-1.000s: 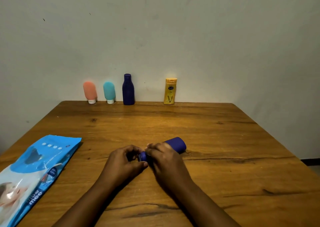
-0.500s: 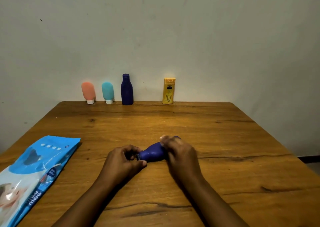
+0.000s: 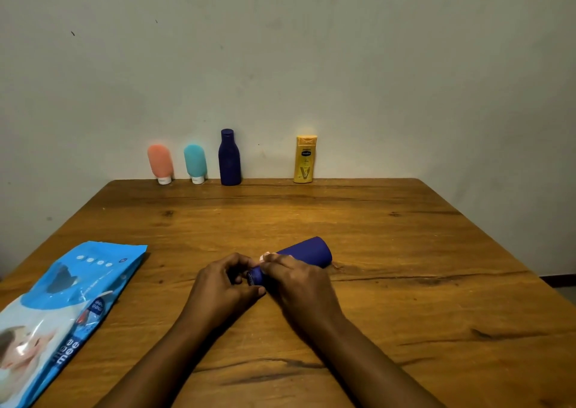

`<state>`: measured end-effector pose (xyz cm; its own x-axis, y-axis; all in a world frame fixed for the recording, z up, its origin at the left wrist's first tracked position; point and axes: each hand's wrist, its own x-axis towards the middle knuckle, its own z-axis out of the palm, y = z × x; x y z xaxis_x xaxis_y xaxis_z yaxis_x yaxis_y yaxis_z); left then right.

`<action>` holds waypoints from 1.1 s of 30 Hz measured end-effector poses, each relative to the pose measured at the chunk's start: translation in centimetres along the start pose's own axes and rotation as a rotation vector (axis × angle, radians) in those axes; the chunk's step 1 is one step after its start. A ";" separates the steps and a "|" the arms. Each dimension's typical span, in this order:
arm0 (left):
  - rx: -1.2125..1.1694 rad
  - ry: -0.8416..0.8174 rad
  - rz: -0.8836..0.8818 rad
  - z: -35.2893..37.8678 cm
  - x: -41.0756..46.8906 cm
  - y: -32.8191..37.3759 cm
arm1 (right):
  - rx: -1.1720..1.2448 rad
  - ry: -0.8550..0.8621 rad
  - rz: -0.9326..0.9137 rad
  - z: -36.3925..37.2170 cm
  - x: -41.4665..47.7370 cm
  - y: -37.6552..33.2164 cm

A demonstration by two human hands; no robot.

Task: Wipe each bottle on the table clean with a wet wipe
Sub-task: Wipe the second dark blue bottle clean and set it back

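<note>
A dark blue bottle [image 3: 307, 250] lies on its side near the middle of the wooden table [image 3: 405, 267], base pointing far right. My left hand [image 3: 223, 286] grips its cap end with curled fingers. My right hand [image 3: 299, 283] wraps over the neck part of the bottle, and a small bit of white wipe [image 3: 265, 255] shows at its fingertips. Along the wall stand an orange tube [image 3: 160, 163], a teal tube [image 3: 195, 163], a second dark blue bottle [image 3: 229, 158] and a yellow bottle [image 3: 305, 159].
A blue wet-wipe pack [image 3: 62, 308] lies flat at the table's left front edge. A plain wall rises right behind the row of bottles. The table's right edge drops to the floor.
My right hand slid along the lying bottle from the base end back toward the neck, uncovering the base. The left hand kept its hold on the cap end.
</note>
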<state>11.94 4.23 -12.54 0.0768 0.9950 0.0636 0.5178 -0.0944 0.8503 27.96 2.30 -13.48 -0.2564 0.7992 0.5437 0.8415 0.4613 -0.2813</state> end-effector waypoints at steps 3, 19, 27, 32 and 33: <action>-0.024 0.011 -0.001 0.0 0.1 -0.1 | -0.027 0.082 0.194 -0.6 0.2 3.1; -0.513 -0.074 -0.069 -0.7 -0.2 0.8 | 0.047 0.209 0.471 -2.2 0.4 6.7; -0.479 0.064 0.203 -3.3 0.7 3.9 | 0.206 0.355 0.413 -3.4 0.1 5.4; -0.472 0.001 0.288 -3.0 1.7 5.1 | 0.369 0.439 0.428 -4.4 0.3 4.3; -0.483 -0.012 0.284 -2.9 1.9 5.2 | 0.408 0.453 0.425 -4.7 0.4 3.9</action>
<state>12.31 5.71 -6.50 0.1679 0.9320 0.3213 0.0261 -0.3300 0.9436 33.42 2.58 -10.68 0.3475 0.7438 0.5709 0.5580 0.3252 -0.7634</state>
